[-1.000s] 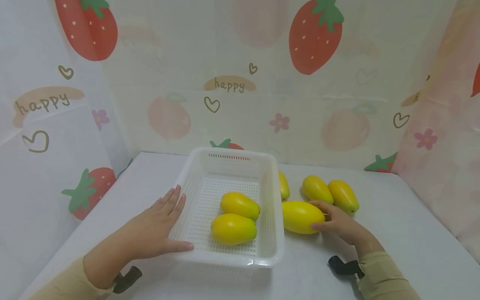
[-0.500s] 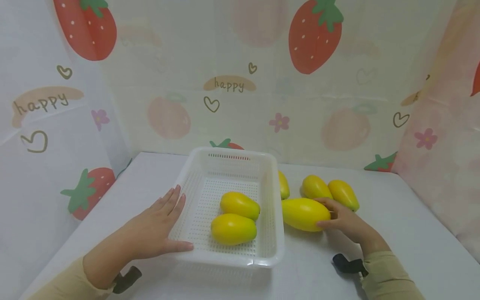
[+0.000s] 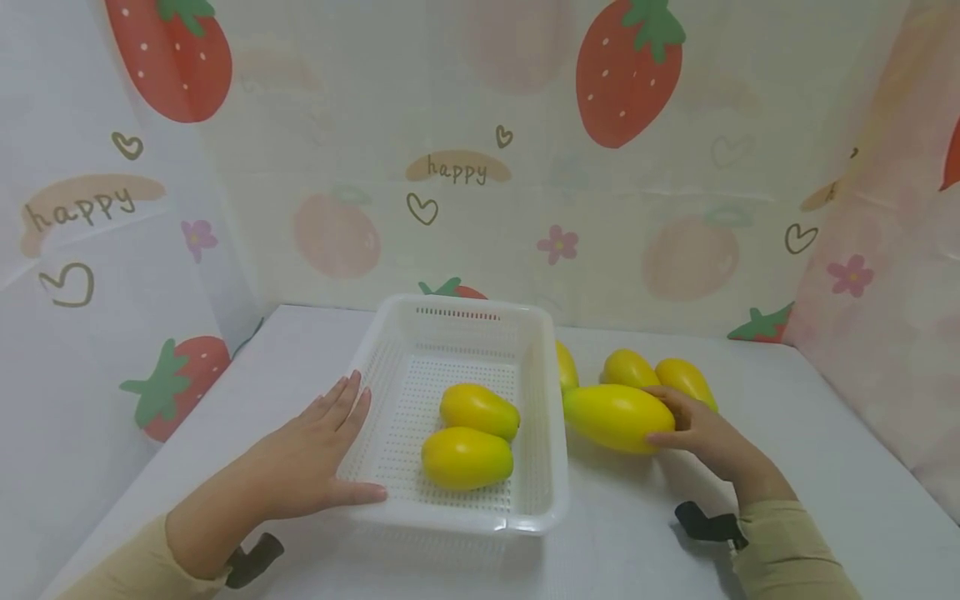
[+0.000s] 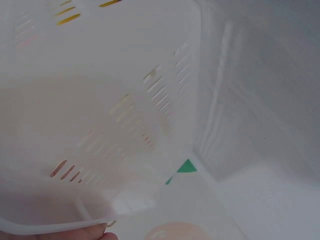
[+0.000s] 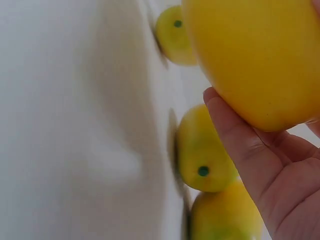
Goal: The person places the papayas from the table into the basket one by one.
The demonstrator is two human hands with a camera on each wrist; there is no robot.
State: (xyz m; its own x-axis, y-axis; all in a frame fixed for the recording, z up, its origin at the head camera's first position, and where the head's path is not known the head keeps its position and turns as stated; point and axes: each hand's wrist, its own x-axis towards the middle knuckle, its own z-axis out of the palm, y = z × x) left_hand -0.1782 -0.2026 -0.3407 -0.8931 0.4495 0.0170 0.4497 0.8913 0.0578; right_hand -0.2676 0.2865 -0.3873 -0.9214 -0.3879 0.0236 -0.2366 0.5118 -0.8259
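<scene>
My right hand [image 3: 708, 429] grips a large yellow papaya [image 3: 618, 418] by its right end, thumb on the near side and fingers on the far side. In the right wrist view this papaya [image 5: 265, 55] is held above the white table. A white slotted plastic basket [image 3: 557, 467] stands to its left, with two yellow-green papayas [image 3: 467, 458] lying side by side inside. My left hand [image 3: 300, 454] rests on the basket's left rim, fingers straight and thumb along the front edge. The left wrist view shows fingertips at the rim of the basket [image 4: 100, 100].
Behind the held papaya, two more papayas [image 3: 684, 382] lie together on the white table [image 3: 810, 450]. Another papaya [image 3: 566, 367] is partly hidden behind the basket's right wall. A printed fabric backdrop [image 3: 465, 242] encloses the table at the back and sides.
My right hand has moved right and slightly up in the head view, carrying the papaya, which now overlaps the papayas behind. The left hand and basket have stayed put.
</scene>
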